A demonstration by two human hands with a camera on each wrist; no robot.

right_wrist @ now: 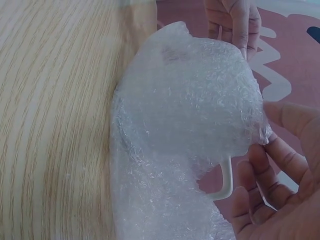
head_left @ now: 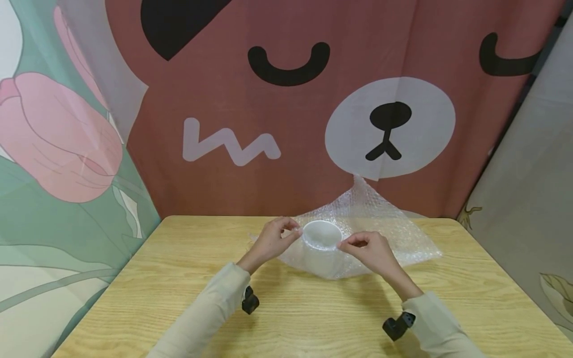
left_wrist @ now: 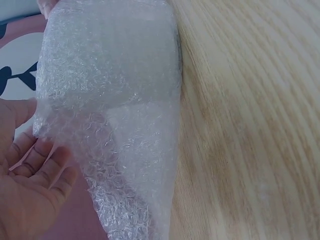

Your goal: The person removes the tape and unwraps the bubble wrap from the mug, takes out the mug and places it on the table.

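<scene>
A white mug (head_left: 322,234) stands upright on the table with bubble wrap (head_left: 389,221) folded up around its near side. My left hand (head_left: 271,242) pinches the wrap's edge at the left of the rim. At the right of the rim, the thumb and index finger of my right hand (head_left: 372,252) grip another part of that edge. The right wrist view shows the mug's handle (right_wrist: 227,181) sticking out below the folded wrap. Bubble wrap (left_wrist: 110,65) hides the mug's body in the left wrist view.
Under the wrap is a light wooden table (head_left: 170,288). A curtain (head_left: 215,189) printed with a bear hangs right behind its far edge. The wrap's far corner rises against the curtain, and its right corner spreads over the table.
</scene>
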